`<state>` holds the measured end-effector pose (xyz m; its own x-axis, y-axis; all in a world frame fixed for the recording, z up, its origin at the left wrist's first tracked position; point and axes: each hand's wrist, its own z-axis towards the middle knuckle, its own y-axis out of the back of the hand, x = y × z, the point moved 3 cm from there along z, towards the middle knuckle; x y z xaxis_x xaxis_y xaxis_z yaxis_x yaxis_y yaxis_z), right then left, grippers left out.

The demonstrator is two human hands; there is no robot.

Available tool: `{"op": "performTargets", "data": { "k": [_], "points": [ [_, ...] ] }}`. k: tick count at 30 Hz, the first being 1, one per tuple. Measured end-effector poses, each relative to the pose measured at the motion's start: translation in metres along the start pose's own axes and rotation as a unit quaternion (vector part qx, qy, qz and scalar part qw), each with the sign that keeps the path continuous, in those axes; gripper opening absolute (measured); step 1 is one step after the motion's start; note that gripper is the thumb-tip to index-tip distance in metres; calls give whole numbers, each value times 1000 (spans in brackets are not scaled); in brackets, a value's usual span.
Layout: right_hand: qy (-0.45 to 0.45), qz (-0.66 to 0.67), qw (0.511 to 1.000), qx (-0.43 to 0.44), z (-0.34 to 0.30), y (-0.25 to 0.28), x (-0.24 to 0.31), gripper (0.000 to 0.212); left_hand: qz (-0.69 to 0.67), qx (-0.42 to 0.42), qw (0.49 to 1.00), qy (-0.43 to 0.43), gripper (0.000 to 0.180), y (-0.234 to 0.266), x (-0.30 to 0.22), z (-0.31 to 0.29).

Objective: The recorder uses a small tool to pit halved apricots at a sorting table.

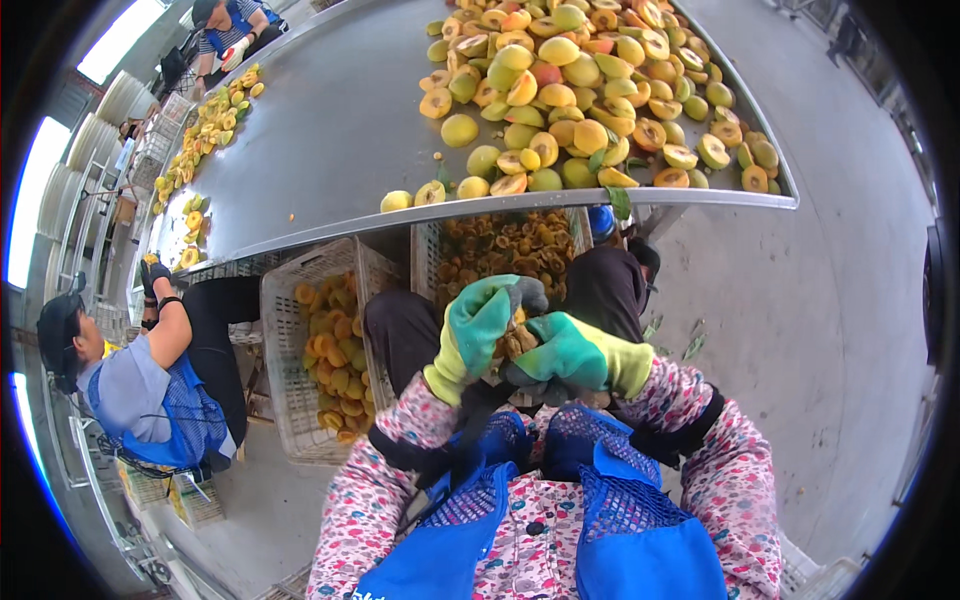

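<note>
In front of my lap my two gloved hands come together over a small brown and orange peach piece. My left hand, in a green and yellow glove with dark fingertips, is closed on it from the left. From the right my right hand grips it too, fingers curled; much of the piece is hidden by the gloves. Just beyond my hands, between my knees, a white crate holds many brown, pit-like pieces. Left of my knee another white crate holds peach halves.
A metal table stretches ahead, with a big heap of halved peaches at its right. More halves line its left edge. One person in a blue vest sits at left; another works at the far left corner.
</note>
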<state>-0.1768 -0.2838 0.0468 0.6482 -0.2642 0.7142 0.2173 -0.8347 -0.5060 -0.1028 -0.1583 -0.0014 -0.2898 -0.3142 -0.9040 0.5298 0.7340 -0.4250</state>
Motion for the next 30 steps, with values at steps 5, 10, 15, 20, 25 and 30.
{"op": "performTargets", "data": {
  "k": [5,10,15,20,25,30],
  "points": [
    [59,3,996,-67,41,1,-21,9,126,-125,984,-18,23,17,0,2],
    [5,-111,994,13,40,0,1,13,97,-17,993,70,25,35,-13,2],
    [-19,-12,1000,11,53,0,2,8,8,-141,990,-7,25,28,-11,3],
    [49,183,982,4,71,-16,-7,17,-60,-245,966,-63,26,50,-15,11],
    [77,163,983,22,67,-9,13,19,-5,-227,971,-74,26,57,-33,6],
    [182,-199,938,-219,83,-2,8,22,45,-185,974,-119,31,51,-36,13]
  ]
}}
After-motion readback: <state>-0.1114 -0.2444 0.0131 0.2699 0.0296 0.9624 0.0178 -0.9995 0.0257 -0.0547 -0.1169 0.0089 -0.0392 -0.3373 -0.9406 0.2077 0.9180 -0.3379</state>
